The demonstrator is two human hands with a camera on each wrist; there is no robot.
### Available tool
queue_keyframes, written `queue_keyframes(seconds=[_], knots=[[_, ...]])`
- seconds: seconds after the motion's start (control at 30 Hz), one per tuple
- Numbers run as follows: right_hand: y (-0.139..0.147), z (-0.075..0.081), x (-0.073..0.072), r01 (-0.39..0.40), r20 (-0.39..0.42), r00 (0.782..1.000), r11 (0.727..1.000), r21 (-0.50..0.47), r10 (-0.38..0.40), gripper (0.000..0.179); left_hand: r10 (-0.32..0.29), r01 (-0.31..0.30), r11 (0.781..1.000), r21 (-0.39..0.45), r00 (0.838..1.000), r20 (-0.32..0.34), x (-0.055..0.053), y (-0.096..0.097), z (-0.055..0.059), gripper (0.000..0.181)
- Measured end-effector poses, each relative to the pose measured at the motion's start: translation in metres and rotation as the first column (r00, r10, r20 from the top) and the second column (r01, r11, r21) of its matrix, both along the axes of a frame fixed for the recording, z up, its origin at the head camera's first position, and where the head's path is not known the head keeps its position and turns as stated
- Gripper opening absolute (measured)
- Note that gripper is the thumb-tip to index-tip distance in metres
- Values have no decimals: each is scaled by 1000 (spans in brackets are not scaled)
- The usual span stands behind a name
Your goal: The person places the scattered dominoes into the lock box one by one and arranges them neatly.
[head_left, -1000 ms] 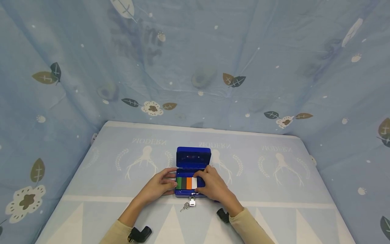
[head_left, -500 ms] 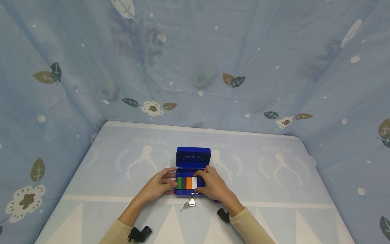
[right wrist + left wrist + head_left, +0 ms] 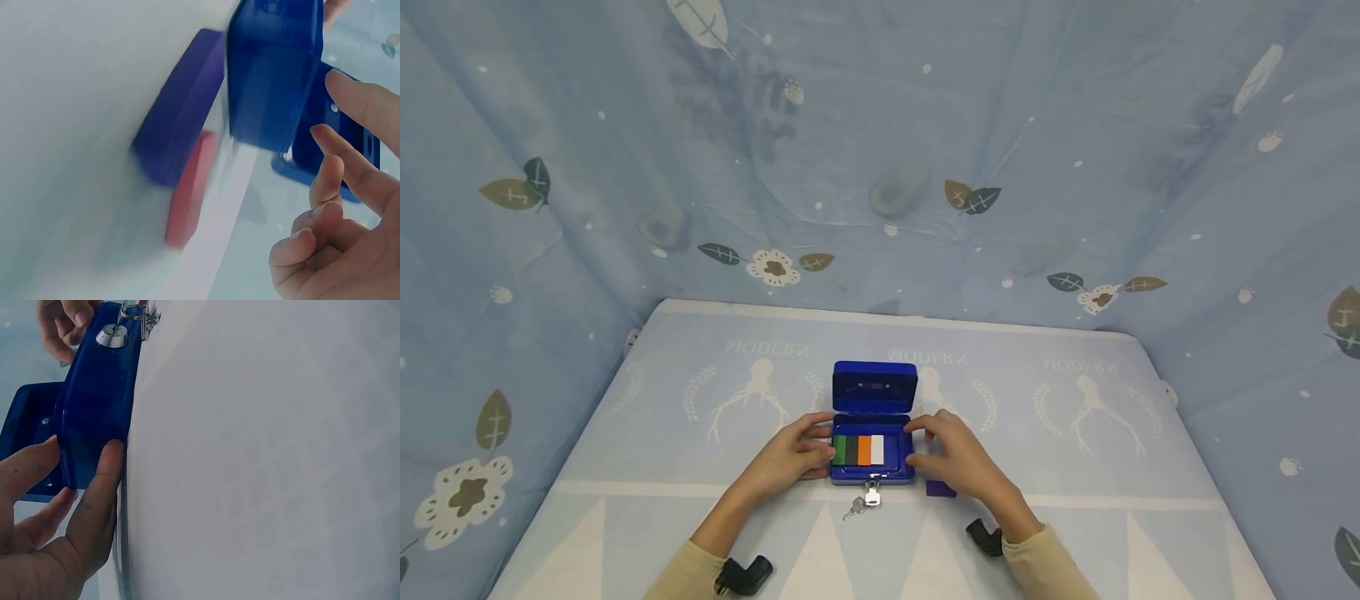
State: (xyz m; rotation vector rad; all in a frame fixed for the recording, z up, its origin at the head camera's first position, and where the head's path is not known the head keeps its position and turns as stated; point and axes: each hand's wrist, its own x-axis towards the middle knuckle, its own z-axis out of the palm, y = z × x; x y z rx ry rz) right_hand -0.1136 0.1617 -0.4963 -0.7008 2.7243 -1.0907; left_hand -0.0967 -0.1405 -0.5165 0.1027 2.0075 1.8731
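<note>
A blue cash box stands with its lid raised at the back. Inside, a green block, a dark grey block, an orange block and a white block lie side by side from the left. My left hand rests against the box's left end, thumb and fingers nearly straight, touching its rim and wall in the left wrist view. At the right end my right hand holds nothing, its thumb and index finger apart near the rim. Keys hang at the front lock.
A purple block lies on the table beside the box's right end. Behind it in the right wrist view is a red block. The patterned tabletop ends against a blue curtain.
My right hand has let go of the white block and moved right, to the box's right end. The purple block shows more fully. My left hand has stayed where it was.
</note>
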Motion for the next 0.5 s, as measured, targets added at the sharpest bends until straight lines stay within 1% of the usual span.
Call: queue_keyframes(seconds=[0.1, 0.27, 0.33, 0.5], knots=[[10, 0, 3, 9, -1, 1000, 1000, -8, -9, 40, 0, 0, 1000, 0, 1000, -1, 0, 0, 0, 59], [23, -3, 7, 33, -50, 998, 999, -25, -34, 39, -2, 2, 1000, -8, 1000, -1, 0, 0, -2, 59], [26, -4, 10, 55, -61, 997, 998, -30, -56, 39, -6, 6, 1000, -10, 1000, -3, 0, 0, -3, 59], [33, -6, 16, 126, -57, 990, 991, -36, -128, 40, 0, 0, 1000, -22, 1000, 1, -1, -1, -5, 59]])
